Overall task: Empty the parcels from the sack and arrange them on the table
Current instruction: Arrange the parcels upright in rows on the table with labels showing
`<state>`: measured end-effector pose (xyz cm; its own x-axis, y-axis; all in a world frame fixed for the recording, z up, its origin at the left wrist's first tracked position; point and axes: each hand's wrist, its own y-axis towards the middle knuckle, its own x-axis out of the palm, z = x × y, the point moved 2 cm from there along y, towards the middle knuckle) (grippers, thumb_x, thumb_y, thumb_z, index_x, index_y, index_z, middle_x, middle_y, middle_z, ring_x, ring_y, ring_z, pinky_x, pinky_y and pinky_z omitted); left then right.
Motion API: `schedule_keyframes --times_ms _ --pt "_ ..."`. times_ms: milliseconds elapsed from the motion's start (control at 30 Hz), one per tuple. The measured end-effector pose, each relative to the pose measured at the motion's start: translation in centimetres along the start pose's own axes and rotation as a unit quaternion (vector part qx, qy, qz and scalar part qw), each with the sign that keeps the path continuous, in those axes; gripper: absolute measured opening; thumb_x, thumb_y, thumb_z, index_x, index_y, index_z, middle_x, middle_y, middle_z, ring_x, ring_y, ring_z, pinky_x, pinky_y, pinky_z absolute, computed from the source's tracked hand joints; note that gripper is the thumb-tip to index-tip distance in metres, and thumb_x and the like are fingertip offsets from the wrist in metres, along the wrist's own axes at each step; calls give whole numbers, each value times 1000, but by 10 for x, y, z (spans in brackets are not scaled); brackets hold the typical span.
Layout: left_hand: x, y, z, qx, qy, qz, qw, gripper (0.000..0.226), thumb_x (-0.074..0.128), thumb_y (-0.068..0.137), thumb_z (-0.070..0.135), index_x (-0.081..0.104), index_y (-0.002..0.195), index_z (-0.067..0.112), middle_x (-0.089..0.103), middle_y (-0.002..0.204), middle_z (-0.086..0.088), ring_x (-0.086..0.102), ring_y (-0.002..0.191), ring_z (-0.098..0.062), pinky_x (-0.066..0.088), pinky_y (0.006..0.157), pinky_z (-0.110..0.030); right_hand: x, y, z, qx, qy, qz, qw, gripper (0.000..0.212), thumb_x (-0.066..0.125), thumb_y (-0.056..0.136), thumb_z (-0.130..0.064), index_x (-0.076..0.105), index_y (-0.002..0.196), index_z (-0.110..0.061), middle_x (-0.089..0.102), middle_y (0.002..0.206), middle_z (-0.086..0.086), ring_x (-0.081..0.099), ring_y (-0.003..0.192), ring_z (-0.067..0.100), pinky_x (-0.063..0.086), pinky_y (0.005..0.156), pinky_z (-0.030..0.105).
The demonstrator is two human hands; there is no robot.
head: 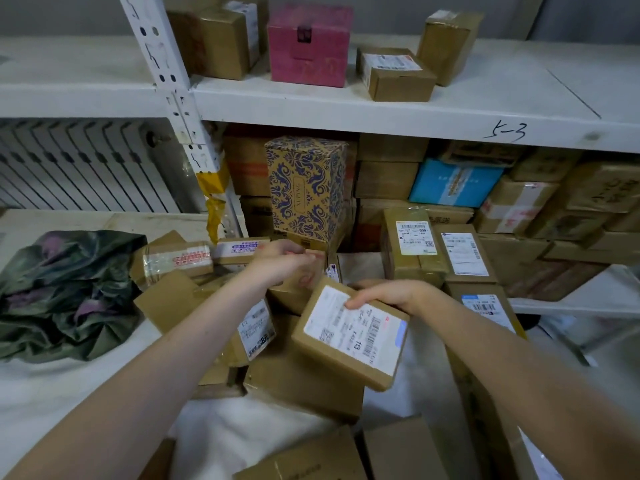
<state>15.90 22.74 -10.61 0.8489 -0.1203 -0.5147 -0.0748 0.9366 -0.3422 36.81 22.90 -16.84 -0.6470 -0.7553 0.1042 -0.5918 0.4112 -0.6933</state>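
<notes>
Parcels [304,382] lie heaped on the white worktop [69,393]; right grip [391,294] holds a labelled parcel [349,334] tilted above them, left grip [280,263] curls round a smaller box [289,295].

We log dim flat light from above, shadow under the upper shelf [346,109], sheen on the taped parcel [176,259], edges bowed by the lens, slight overall softness.

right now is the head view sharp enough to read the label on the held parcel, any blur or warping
Head view: the labelled parcel in the right hand is fairly sharp, barcode and large digits legible, fine print not; the left hand is softened by motion blur; the shelf edge bows from wide-angle distortion; lighting is flat, label glare-free.
</notes>
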Motion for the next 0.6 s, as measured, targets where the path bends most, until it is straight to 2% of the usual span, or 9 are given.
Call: schedule_keyframes --times_ms 100,200,267,333,400,433,500,600 --pt "5 -2 -5 2 13 9 1000 23 67 87 35 64 107 27 59 120 -1 55 113 -22 50 96 -42 23 8 4 20 -55 -56 997 41 68 83 -22 54 121 -18 69 111 7 69 94 18 57 83 33" --pt "6 0 -9 -4 13 23 1000 24 66 88 30 65 112 24 59 121 -3 54 114 -23 50 90 -37 43 22 7 2 -147 -30 989 55 71 81 -28 52 131 -14 69 114 9 68 98 20 56 87 35" --pt "7 1 -7 -12 12 32 999 27 63 90 27 63 116 20 58 122 -5 54 115 -24 49 84 -33 44 28 7 -37 -171 29 984 55 74 82 -25 55 132 -11 69 111 5 66 101 18 54 92 32" --pt "8 4 -3 -18 1 45 999 33 61 92 24 59 124 14 58 122 -8 55 113 -26 48 81 -34 32 27 4 -91 -148 120 977 43 74 84 -19 61 124 -10 66 108 1 63 103 16 51 92 27" --pt "6 10 4 -13 -29 71 997 41 59 93 22 51 132 11 56 122 -9 57 108 -27 49 78 -34 13 25 -4 -137 -111 237 955 30 71 85 -14 66 114 -10 68 109 7 63 99 16 50 80 21" --pt "4 14 8 -11 -42 84 996 45 59 93 21 47 135 10 55 124 -9 56 108 -26 49 80 -33 3 25 -9 -154 -89 299 937 26 69 86 -12 66 112 -8 68 108 11 64 97 17 49 77 20" --pt "-1 25 17 -7 -63 111 992 54 60 93 23 39 141 8 50 134 -9 51 118 -27 43 91 -34 -15 26 -22 -173 -37 404 897 24 64 90 -11 64 114 -7 67 110 12 65 95 19 49 82 25" --pt "-15 47 35 -9 -108 166 980 62 61 91 29 32 142 7 41 142 -12 45 125 -31 39 101 -38 -29 25 -57 -222 29 455 862 33 59 94 -17 54 125 -9 61 120 7 61 107 19 49 93 31"
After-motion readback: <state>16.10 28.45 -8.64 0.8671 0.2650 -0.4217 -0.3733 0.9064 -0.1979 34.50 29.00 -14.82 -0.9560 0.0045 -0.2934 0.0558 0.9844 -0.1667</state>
